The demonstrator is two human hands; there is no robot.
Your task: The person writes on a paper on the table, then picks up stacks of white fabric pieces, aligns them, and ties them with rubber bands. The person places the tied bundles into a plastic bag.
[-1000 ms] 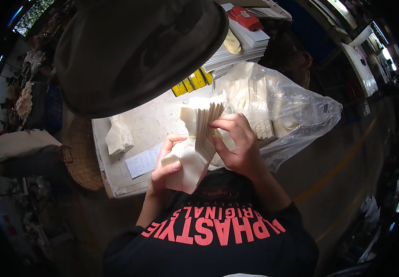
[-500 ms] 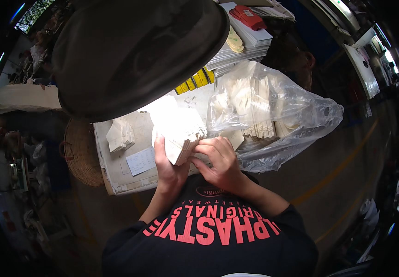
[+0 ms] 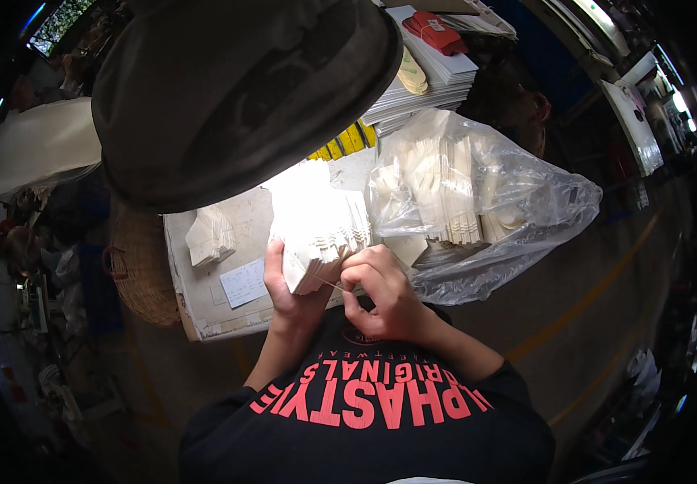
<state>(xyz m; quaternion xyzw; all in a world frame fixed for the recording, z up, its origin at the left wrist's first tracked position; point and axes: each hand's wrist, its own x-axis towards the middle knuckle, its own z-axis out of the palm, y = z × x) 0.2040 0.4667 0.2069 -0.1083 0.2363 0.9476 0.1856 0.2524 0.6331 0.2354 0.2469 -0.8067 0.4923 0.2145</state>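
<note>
My left hand (image 3: 287,297) is closed round the left side and lower end of a thick stack of cream cut pieces (image 3: 330,230). The stack's upper part is washed out by bright light, and its right edges fan in layers. At its lower right, my right hand (image 3: 390,292) pinches a thin tan rubber band (image 3: 329,282) between thumb and fingers. That band runs taut from the stack to the fingertips. Part of the left hand's fingers is hidden behind the stack.
A large dark lamp shade (image 3: 235,105) hangs over the table (image 3: 231,321). To the right lies a clear plastic bag (image 3: 546,202) with similar pieces. A smaller stack (image 3: 211,235), a paper slip (image 3: 245,282) and a wicker basket (image 3: 145,278) are at left. Red bundle (image 3: 435,32) lies behind.
My right hand has drawn the rubber band out from the stack, down and to the right. The stack has turned a little and shows more of its layered edge.
</note>
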